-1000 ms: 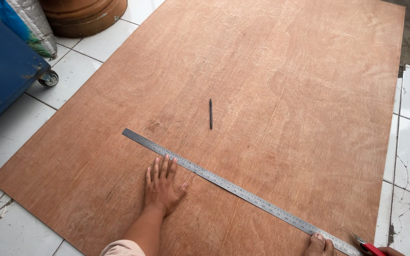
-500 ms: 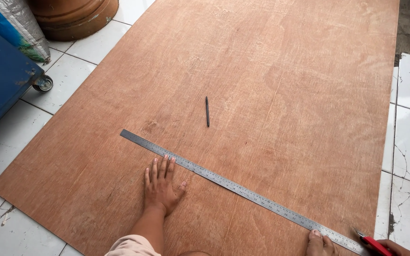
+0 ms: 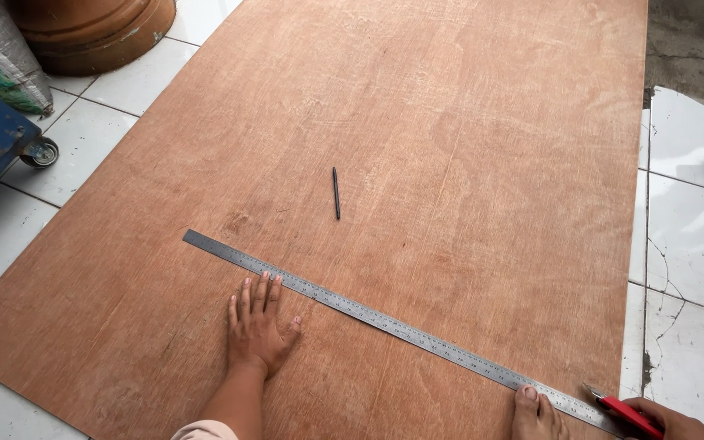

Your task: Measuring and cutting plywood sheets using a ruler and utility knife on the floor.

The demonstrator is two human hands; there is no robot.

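A large brown plywood sheet lies on the tiled floor. Across its near part runs a long steel ruler, slanting down to the right. My left hand lies flat on the plywood with fingers spread, fingertips at the ruler's near edge. At the bottom right my right hand grips a red-handled cutter, its blade tip at the ruler's right end by the sheet's edge. What looks like a toe presses on the ruler there. A dark pencil lies loose beyond the ruler.
White floor tiles, some cracked, border the sheet on the right. At the left stand a blue cart on a caster wheel, a grey sack and a brown clay pot.
The view has tilted slightly, so the sheet sits a little higher in frame. My left hand stays flat by the ruler. The right hand with the cutter shows a bit more.
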